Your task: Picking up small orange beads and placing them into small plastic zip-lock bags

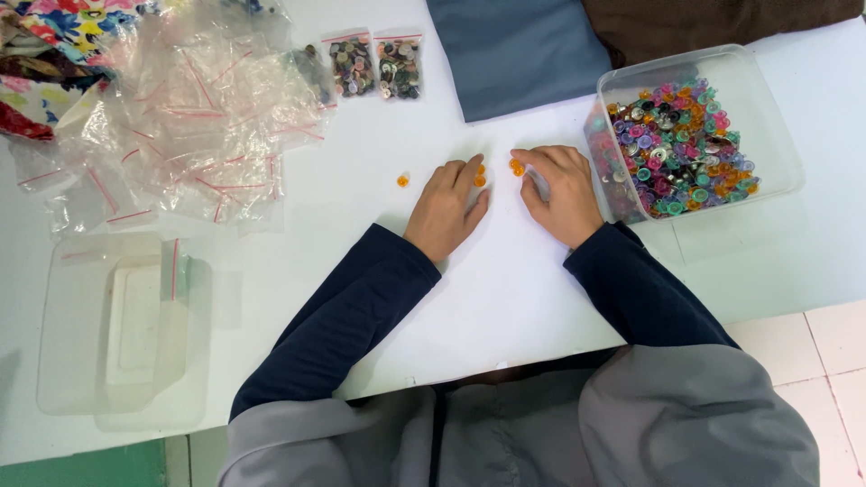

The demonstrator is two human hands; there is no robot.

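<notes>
Orange buttons (pixel 479 175): small, light, slippery; pinch by rims. Left hand (pixel 448 206) flat, touching them; right hand (pixel 566 192) seemingly pinching one.

My hands rest on the table (pixel 505 298), left hand (pixel 446 209) left of right hand (pixel 564 194), buttons (pixel 480 175) between them. Tub of buttons (pixel 776 108) right of my hands, stray button (pixel 402 180) left, bag pile (pixel 194 126) far left, lid (pixel 126 334) nearer me than that pile.
</notes>
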